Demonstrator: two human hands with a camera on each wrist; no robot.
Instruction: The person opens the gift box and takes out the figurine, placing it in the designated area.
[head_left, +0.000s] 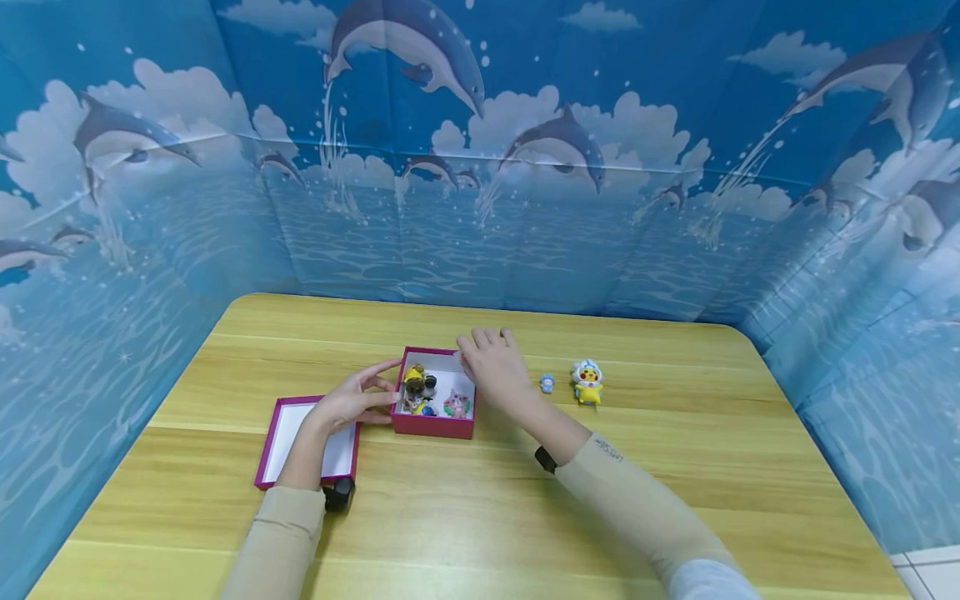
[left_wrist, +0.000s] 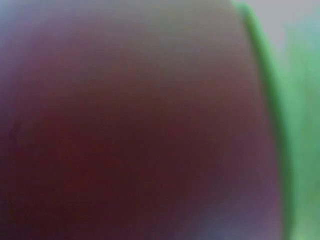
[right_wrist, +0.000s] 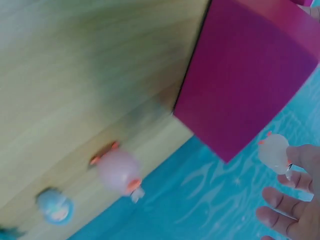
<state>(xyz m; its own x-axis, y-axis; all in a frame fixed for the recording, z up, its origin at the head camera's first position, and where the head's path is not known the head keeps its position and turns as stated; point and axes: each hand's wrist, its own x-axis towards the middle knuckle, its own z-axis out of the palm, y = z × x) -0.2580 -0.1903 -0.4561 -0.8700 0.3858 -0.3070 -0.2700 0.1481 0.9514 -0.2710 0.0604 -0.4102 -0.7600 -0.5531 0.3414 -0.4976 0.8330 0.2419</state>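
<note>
A magenta box (head_left: pixel 442 427) stands open mid-table with several small toy figures (head_left: pixel 420 390) inside. My left hand (head_left: pixel 352 402) touches the box's left wall with thumb and fairly straight fingers. My right hand (head_left: pixel 491 362) hovers over the box's far right corner. In the right wrist view its fingertips (right_wrist: pixel 300 156) pinch a small pale figure (right_wrist: pixel 274 151) beside the box's magenta wall (right_wrist: pixel 245 80). The left wrist view is a dark red blur.
The box's lid (head_left: pixel 279 433) lies upturned to the left, under my left forearm. A small blue figure (head_left: pixel 547 382) and a yellow figure (head_left: pixel 587 382) stand on the wooden table (head_left: pixel 675 467) right of the box. A pink figure (right_wrist: pixel 120 172) also lies there. Blue dolphin-print walls surround the table.
</note>
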